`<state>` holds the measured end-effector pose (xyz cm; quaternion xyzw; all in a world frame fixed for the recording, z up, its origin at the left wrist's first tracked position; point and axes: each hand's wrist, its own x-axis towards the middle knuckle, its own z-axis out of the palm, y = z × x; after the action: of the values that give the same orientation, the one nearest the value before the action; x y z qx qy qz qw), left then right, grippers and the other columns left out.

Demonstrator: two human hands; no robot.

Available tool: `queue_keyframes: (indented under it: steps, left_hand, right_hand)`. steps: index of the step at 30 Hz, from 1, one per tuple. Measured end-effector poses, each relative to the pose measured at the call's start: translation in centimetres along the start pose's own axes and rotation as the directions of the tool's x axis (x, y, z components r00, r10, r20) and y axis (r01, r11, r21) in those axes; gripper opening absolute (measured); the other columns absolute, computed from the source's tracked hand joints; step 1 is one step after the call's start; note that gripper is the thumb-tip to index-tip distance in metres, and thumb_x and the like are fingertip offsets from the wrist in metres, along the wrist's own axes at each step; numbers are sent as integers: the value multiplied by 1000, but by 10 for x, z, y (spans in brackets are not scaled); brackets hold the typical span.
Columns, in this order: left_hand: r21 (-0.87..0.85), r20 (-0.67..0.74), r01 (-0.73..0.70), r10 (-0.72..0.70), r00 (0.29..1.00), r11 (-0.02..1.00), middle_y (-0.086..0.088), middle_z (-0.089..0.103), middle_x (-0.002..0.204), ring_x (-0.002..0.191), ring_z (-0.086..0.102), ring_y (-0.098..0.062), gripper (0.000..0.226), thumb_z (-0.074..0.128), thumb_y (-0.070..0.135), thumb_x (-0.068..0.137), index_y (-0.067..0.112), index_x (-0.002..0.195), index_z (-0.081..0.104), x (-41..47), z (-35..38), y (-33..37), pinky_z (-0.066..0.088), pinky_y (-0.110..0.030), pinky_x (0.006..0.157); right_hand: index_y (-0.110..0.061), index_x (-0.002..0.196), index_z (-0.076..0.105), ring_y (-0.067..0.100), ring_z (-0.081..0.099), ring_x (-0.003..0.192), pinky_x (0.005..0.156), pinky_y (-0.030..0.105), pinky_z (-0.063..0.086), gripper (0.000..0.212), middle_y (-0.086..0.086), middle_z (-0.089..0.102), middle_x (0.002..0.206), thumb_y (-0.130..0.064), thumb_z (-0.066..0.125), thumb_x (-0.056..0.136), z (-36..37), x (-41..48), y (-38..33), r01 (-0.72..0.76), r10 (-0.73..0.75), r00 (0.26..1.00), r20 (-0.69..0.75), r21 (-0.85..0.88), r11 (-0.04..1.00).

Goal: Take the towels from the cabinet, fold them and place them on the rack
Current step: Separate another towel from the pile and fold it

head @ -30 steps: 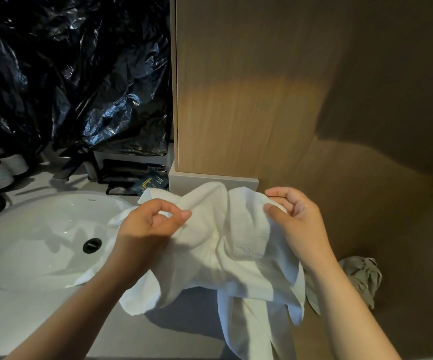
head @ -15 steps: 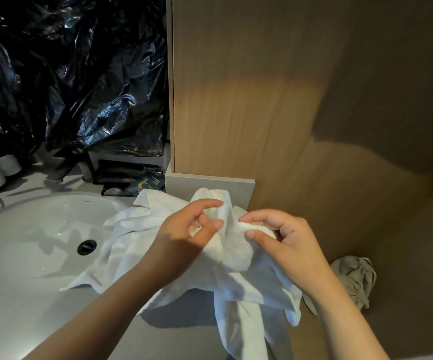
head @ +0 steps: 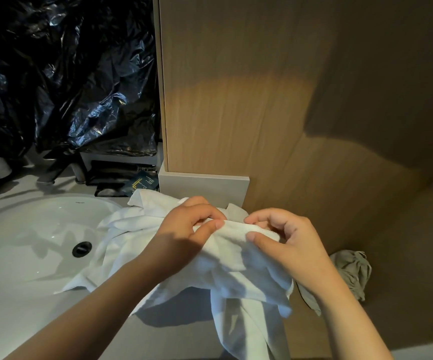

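A crumpled white towel (head: 225, 268) is bunched over the counter's right end, one part spilling onto the sink rim and another hanging down past the counter edge. My left hand (head: 184, 235) pinches a fold of the towel between thumb and fingers. My right hand (head: 285, 242) pinches the same raised edge a short way to the right. The two hands sit close together, almost touching. No rack or cabinet opening shows.
A white oval sink (head: 36, 245) with a dark drain lies at left in the grey counter (head: 15, 328). Black plastic sheeting (head: 62, 74) covers the back. A wooden panel (head: 262, 100) rises on the right. A grey cloth (head: 353, 271) lies low at right.
Both hands have drawn together along the towel's top edge, from well apart to nearly touching. The towel has bunched up between them.
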<state>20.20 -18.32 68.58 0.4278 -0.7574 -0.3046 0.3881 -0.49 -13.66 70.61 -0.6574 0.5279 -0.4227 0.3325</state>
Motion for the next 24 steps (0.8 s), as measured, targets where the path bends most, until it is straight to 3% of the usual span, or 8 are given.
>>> queue_keyframes:
  steps: [4, 6, 10, 13, 16, 19, 22, 24]
  left_hand:
    - [81, -74, -105, 111, 991, 991, 9, 57, 79, 78, 54, -5, 14, 57, 18, 87, 18, 81, 70, 5, -15, 6, 38, -12, 70]
    - [144, -129, -101, 120, 984, 984, 5, 57, 80, 79, 53, -5, 15, 58, 14, 89, 11, 83, 71, 12, -27, 1, 38, -10, 71]
    - [238, -241, 47, 12, 971, 970, 1, 56, 83, 78, 52, -5, 12, 60, 2, 91, 8, 87, 70, 25, -40, -15, 34, -5, 71]
    - [255, -299, 152, -72, 952, 955, -2, 56, 87, 74, 48, -8, 12, 58, 4, 92, 8, 90, 69, 30, -39, -29, 30, -14, 65]
    - [252, -332, 222, -131, 934, 942, -3, 56, 91, 80, 49, -14, 14, 55, 5, 93, 11, 91, 68, 31, -37, -38, 29, -17, 69]
    - [267, -279, 203, -126, 952, 942, -3, 58, 97, 86, 52, -17, 14, 56, 6, 93, 12, 96, 69, 29, -36, -37, 30, -16, 71]
    - [236, -144, 22, 13, 990, 971, 4, 60, 115, 98, 52, -5, 25, 63, 14, 92, 15, 116, 67, 23, -32, -17, 35, -3, 83]
    - [155, -45, -71, 78, 996, 985, 8, 58, 126, 109, 50, 5, 35, 64, 19, 92, 19, 126, 63, 19, -24, 0, 35, -3, 92]
  right_hand:
    - [-27, 75, 73, 10, 58, 83, 71, 14, 42, 11, -13, 65, 78, -21, 73, 85, -8, 6, -2, 7, -7, 1000, 2, -89, 996]
    - [-27, 65, 69, 9, 54, 84, 70, 14, 39, 18, -13, 62, 72, -29, 74, 82, -16, 8, -1, 19, -25, 999, -28, -184, 983]
    - [-27, 56, 60, 9, 53, 89, 70, 18, 40, 30, -9, 58, 70, -37, 74, 80, -32, 6, 5, 28, -61, 994, -86, -346, 938]
    - [-29, 54, 55, 4, 55, 93, 70, 20, 41, 33, -10, 61, 71, -43, 69, 81, -38, 2, 12, 19, -73, 992, -106, -436, 900]
    - [-22, 60, 59, 10, 54, 67, 60, 36, 45, 35, -5, 59, 64, -46, 66, 84, -42, -3, 19, -53, 1, 992, -127, -411, 910]
    - [-21, 61, 57, 11, 51, 58, 55, 34, 42, 35, -5, 57, 61, -43, 67, 86, -34, -5, 19, -55, 16, 994, -111, -357, 933]
    - [-22, 64, 64, 10, 57, 63, 56, 23, 44, 29, -8, 62, 64, -42, 67, 84, -21, -2, 8, -30, -10, 983, -183, -215, 976]
    - [-19, 68, 69, 11, 60, 65, 60, 26, 47, 25, -4, 65, 66, -36, 68, 86, -16, 2, 0, -18, -11, 980, -200, -141, 990]
